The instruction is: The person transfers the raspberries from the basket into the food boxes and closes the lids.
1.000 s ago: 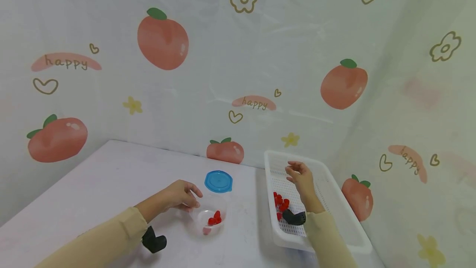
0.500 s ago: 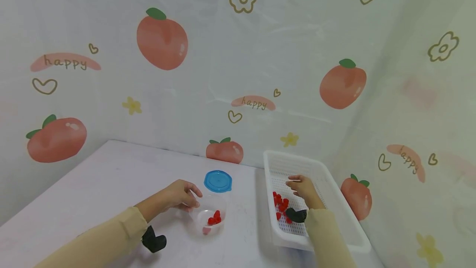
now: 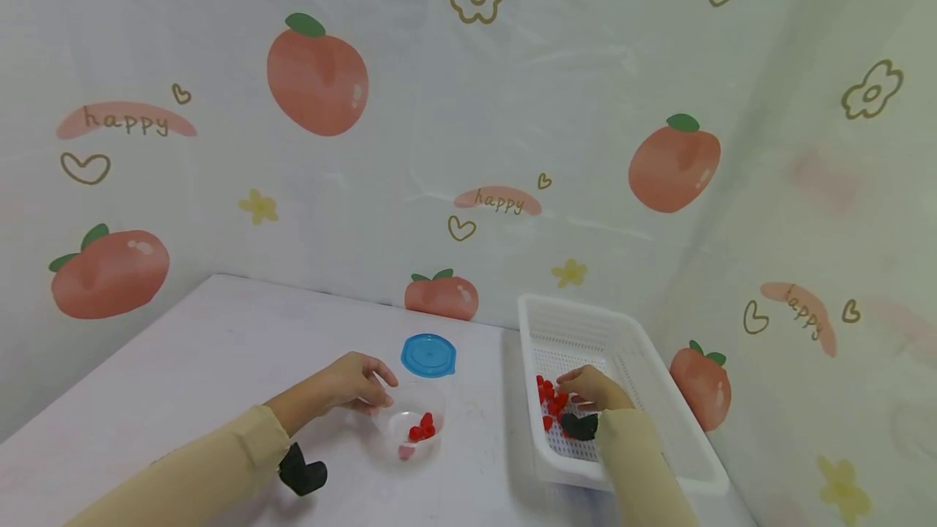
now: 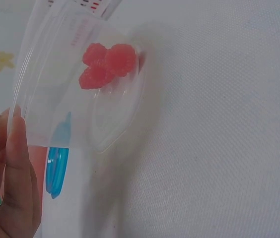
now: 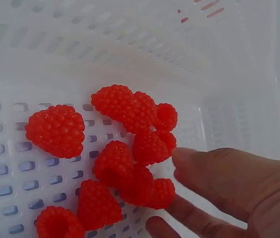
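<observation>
My left hand [image 3: 357, 382] holds the rim of a clear plastic container [image 4: 55, 99] between its thumb and fingers. Three red raspberries [image 4: 120, 59] lie together inside it. Low inside a white perforated basket [image 3: 540, 454], my right hand [image 3: 596, 389] has its fingers parted beside a group of several raspberries [image 5: 112, 163]. In the right wrist view one fingertip [image 5: 183, 157] is at the edge of a raspberry, and another finger reaches beneath the group. Whether they touch is hard to tell. Nothing is gripped in that hand.
Behind the container, a blue lid [image 3: 428, 354] lies on the white table [image 3: 241, 348]. The basket's raised walls surround the right hand. A patterned curtain [image 3: 403, 104] hangs behind the table. Black wrist devices [image 3: 302, 472] sit below both hands.
My right hand has moved down and nearer into the basket, coming to the raspberries. My left hand and the container have stayed in place.
</observation>
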Demonstrator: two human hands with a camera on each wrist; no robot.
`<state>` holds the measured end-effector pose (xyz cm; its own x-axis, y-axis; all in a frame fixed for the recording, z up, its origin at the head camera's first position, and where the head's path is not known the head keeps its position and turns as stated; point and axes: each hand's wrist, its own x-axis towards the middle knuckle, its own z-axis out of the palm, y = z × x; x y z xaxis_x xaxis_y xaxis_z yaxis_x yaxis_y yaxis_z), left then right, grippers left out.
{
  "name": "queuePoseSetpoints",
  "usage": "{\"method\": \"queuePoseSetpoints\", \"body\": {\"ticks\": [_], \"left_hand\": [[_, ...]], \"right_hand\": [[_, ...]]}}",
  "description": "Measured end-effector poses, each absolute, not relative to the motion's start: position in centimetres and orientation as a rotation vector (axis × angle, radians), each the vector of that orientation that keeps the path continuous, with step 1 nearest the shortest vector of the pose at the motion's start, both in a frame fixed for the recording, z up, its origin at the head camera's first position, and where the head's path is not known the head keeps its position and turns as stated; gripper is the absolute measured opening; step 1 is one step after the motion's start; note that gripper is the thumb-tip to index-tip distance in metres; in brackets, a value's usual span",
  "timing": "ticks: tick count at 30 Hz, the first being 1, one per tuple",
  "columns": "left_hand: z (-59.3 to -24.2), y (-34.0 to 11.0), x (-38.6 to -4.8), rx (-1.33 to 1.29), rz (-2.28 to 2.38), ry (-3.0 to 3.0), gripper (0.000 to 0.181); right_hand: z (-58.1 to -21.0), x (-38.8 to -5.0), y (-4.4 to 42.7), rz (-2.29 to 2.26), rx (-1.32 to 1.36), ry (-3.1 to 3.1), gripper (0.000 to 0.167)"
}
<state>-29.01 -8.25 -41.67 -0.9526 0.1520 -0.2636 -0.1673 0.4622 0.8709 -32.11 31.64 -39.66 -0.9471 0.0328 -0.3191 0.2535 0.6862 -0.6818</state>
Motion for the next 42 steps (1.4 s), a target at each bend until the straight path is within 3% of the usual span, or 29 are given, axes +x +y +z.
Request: {"method": "queuePoseSetpoints", "body": {"ticks": [12, 21, 42], "left_hand": [[-41.8, -8.3, -29.0, -0.012, 1.487, 2.416, 0.026], [-41.6, -8.2, -28.8, -0.020, 1.494, 2.411, 0.025], [-41.6, -8.1, -28.9, -0.017, 1.496, 2.414, 0.025]], "right_hand": [[-39.7, -31.5, 31.4, -0.875, 0.242, 2.645, 0.011], [-39.6, -31.6, 31.5, -0.977, 0.327, 2.668, 0.006], [-38.0, -32.8, 32.2, -1.835, 0.124, 2.655, 0.042]]}}
